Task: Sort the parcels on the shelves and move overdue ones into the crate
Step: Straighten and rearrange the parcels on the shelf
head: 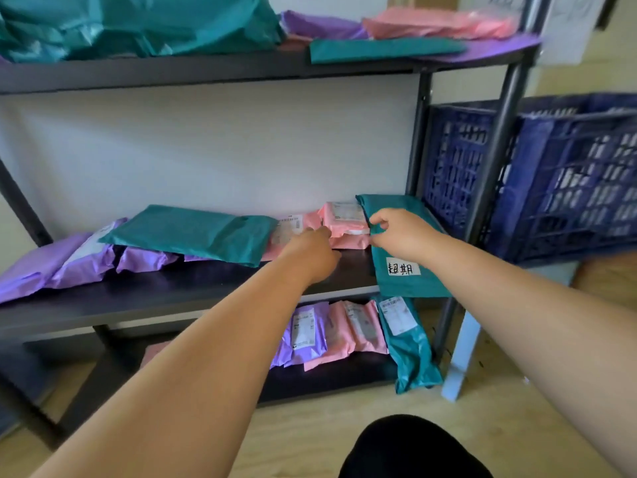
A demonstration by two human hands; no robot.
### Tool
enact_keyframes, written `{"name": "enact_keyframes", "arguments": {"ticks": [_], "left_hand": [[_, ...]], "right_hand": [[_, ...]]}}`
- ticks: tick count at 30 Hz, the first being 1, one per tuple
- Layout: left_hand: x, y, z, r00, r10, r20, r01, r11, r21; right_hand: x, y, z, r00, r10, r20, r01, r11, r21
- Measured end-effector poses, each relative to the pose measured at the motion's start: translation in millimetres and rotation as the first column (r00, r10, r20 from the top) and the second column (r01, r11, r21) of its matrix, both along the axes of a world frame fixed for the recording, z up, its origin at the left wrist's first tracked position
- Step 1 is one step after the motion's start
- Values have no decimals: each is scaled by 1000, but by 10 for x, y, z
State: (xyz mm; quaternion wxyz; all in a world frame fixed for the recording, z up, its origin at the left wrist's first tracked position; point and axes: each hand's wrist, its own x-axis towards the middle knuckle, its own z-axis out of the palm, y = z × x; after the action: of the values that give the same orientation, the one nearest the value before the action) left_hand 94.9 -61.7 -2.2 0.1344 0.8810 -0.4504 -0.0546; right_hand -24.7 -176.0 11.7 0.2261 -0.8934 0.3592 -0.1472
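A teal parcel (406,277) with a white handwritten label lies at the right end of the middle shelf (172,291), its near end hanging over the shelf's front edge. My right hand (396,236) pinches its left edge. My left hand (310,253) reaches with straight fingers to the pink parcels (344,222) at the back of the shelf and touches them. A second teal parcel (193,236) lies over purple parcels (69,260) on the left. The blue crate (568,188) stands to the right of the rack.
The top shelf (206,72) carries teal, purple and pink parcels. Purple, pink and teal parcels (344,332) stand on the bottom shelf. A dark rack post (496,150) stands between the shelf and the crate. Wooden floor (310,436) lies below, with a black shape near the bottom edge.
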Motion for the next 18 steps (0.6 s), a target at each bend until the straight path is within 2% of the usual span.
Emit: {"name": "enact_keyframes", "arguments": {"ticks": [7, 14, 18], "left_hand": [[-299, -340, 31, 996, -69, -48, 64, 993, -94], [-478, -359, -105, 989, -123, -80, 108, 979, -171], [-484, -323, -205, 986, -138, -97, 117, 973, -199]], "right_hand": [[-456, -275, -8, 990, -143, -9, 143, 990, -13], [-662, -296, -46, 978, -204, -50, 200, 977, -72], [-617, -296, -128, 972, -232, -40, 230, 972, -51]]}}
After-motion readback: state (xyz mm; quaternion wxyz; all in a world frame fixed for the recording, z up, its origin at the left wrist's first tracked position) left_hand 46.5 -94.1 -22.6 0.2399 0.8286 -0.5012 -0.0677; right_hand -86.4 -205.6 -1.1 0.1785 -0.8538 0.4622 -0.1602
